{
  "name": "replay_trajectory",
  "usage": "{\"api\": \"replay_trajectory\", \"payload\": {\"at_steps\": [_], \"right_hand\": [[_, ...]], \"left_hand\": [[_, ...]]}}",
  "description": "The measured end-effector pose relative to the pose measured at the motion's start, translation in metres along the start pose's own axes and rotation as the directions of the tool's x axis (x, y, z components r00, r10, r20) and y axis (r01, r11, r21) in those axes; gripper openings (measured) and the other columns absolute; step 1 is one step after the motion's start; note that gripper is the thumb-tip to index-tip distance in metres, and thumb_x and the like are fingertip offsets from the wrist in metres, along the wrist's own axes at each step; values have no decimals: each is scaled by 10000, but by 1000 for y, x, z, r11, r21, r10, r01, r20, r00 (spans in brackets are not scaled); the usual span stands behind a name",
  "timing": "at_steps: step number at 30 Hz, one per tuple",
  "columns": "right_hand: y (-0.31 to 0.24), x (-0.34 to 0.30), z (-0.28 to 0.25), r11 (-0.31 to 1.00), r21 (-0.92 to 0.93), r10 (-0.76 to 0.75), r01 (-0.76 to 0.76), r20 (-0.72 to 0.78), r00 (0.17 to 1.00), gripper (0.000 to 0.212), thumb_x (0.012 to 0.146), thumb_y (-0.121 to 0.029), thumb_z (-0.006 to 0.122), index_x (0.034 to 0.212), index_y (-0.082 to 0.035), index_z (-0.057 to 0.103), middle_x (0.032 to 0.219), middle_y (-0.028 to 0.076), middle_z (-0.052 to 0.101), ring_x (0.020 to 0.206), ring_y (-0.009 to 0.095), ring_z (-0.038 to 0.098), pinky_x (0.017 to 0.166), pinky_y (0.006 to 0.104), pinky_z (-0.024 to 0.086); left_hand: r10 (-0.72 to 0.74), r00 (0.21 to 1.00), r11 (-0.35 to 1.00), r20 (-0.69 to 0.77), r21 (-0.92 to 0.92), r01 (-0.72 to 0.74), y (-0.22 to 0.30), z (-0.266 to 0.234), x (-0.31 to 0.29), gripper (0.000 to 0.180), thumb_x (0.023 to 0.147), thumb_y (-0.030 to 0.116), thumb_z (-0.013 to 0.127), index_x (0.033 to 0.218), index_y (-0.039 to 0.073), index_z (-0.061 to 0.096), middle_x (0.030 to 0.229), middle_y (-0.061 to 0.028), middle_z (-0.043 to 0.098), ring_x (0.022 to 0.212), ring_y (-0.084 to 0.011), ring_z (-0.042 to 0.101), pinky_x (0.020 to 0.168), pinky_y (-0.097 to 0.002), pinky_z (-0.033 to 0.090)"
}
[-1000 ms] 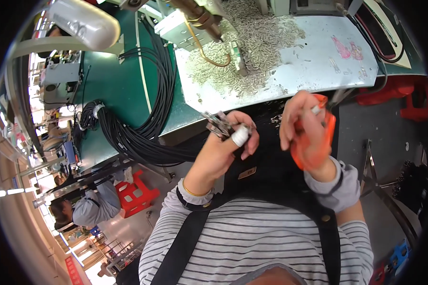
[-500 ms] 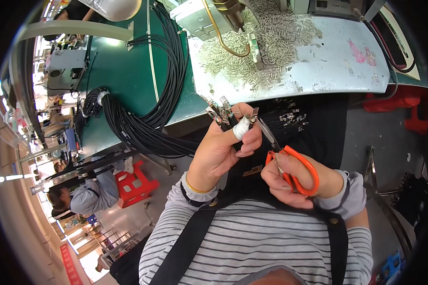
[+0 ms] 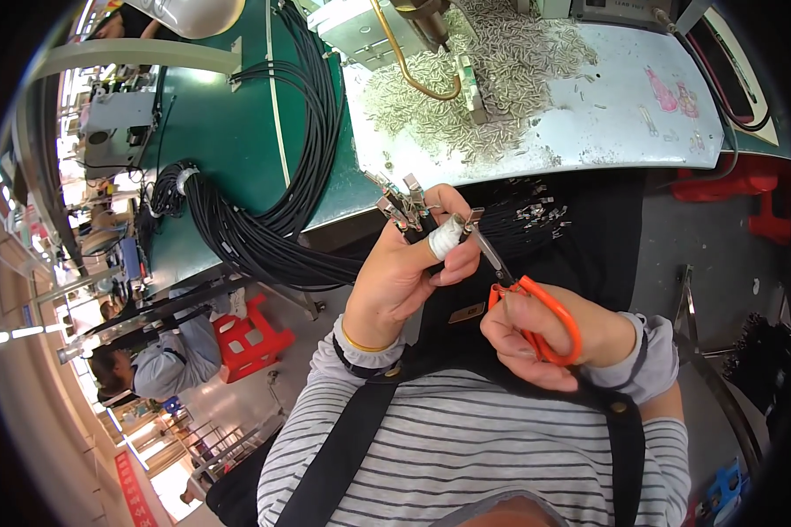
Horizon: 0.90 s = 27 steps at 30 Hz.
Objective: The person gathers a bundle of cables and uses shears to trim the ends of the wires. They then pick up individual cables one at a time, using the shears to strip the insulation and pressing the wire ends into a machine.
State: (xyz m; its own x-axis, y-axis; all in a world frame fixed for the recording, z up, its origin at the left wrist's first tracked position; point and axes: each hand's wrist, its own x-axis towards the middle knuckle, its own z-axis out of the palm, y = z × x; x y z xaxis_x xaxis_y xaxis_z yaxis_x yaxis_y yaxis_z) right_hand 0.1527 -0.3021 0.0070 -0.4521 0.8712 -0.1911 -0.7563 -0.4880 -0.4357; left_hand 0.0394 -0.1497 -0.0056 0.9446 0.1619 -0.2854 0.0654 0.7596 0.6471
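My left hand (image 3: 400, 268) is closed round several black cables, whose metal connector ends (image 3: 402, 206) stick up above the fingers. White tape (image 3: 446, 238) wraps the thumb. Between thumb and forefinger one metal connector (image 3: 472, 217) is pinched apart from the others. In my right hand (image 3: 536, 329) is a pair of scissors with orange handles (image 3: 564, 321). Their blades (image 3: 492, 255) point up and left, with the tips at the base of that pinched connector. Whether the tips touch the wire there is too small to tell.
More cable ends with metal connectors (image 3: 543, 215) lie on my dark apron. A thick black cable bundle (image 3: 237, 237) runs over the green table (image 3: 211, 114). Ahead, a machine (image 3: 470, 88) stands on a white board (image 3: 624, 132) strewn with small metal pieces. Red stools (image 3: 250, 342) and a person sit left.
The scissors have moved slightly up and left, and their blades look closer together, now meeting the pinched connector. My left hand has stayed nearly in place.
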Motion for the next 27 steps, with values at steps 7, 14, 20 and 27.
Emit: {"api": "replay_trajectory", "payload": {"at_steps": [7, 14, 20, 27], "right_hand": [[5, -1, -11, 998, -44, -32, 37, 107, 994, 480, 896, -402, 351, 553, -67, 357, 410, 46, 439, 274, 105, 405, 271, 174, 288], [7, -2, -1, 835, -226, -550, 501, -319, 772, 323, 889, -244, 433, 652, -29, 475, 457, 38, 482, 377, 83, 474, 364, 176, 346], [-12, 19, -8, 635, -686, -749, 354, -437, 498, 120, 813, -89, 544, 870, 16, 536, 470, 35, 467, 401, 64, 451, 369, 173, 355], [-17, 17, -22, 174, -984, -964, -29, -176, 201, 132, 792, -34, 559, 907, 31, 562, 491, 24, 494, 410, 44, 454, 368, 164, 344]], "left_hand": [[-23, 1000, 1000, -2, 5, 23, 1, 0, 2, 137, 832, 116, 524, 921, 43, 449, 580, -29, 429, 483, -84, 362, 418, -181, 221], [-29, 1000, 999, -1, -32, 29, 1, 1, 3, 136, 833, 107, 522, 926, 37, 453, 595, -44, 455, 485, -89, 375, 408, -183, 225], [-123, 982, 932, -143, 324, 164, 7, 18, 3, 112, 847, 74, 488, 950, 31, 486, 693, -72, 532, 565, -120, 477, 471, -207, 363], [137, 982, 753, -127, 658, -20, -2, 24, 0, 169, 852, 58, 475, 1013, 13, 501, 823, -43, 562, 720, -100, 516, 640, -246, 432]]}}
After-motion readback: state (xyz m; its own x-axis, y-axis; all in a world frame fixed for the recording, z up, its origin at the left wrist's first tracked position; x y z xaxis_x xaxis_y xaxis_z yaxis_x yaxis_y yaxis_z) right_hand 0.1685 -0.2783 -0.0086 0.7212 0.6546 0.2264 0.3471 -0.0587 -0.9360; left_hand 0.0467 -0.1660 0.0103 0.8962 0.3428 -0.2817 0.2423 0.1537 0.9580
